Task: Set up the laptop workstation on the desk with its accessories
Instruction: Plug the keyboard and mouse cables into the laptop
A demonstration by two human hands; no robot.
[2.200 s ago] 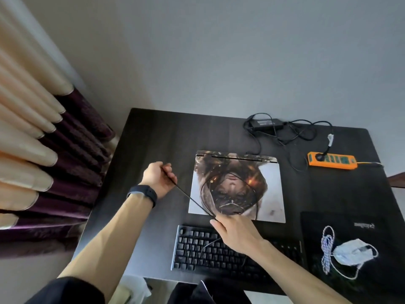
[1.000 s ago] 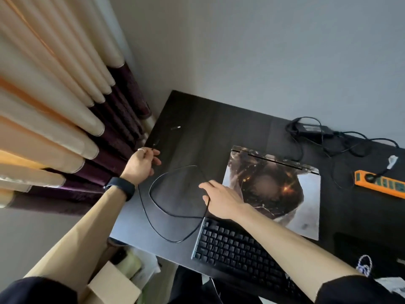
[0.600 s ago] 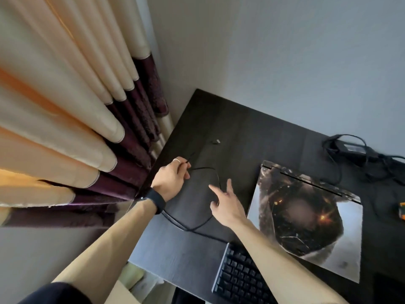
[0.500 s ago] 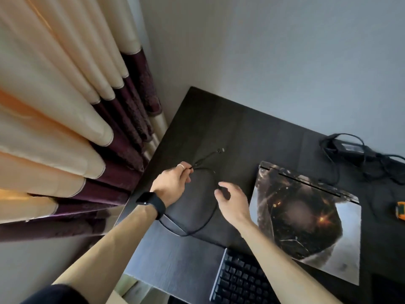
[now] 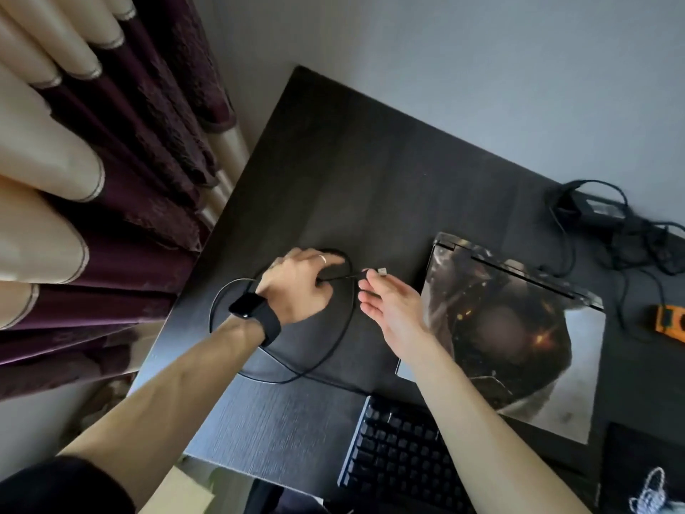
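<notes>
A: Two hands over the dark surface [image 5: 370,172]; what does each grip hold?

B: The left hand [image 5: 296,287] is closed around the black cable [image 5: 333,350], looped left of the shut laptop [image 5: 519,328]. The right hand [image 5: 389,309] pinches the cable's plug [image 5: 381,270], other fingers spread.

A: The keyboard [image 5: 400,458]?

B: Near edge, below the laptop.

There is 1 view, from a wide-angle camera worn on the person's head. It looks steeply down and forward over the left end of the dark desk [image 5: 370,172], tilted so the desk edges run diagonally. Both forearms reach in from the bottom edge, close to the lens. The curtain [image 5: 111,142] fills the left side, the wall [image 5: 482,68] the top.
</notes>
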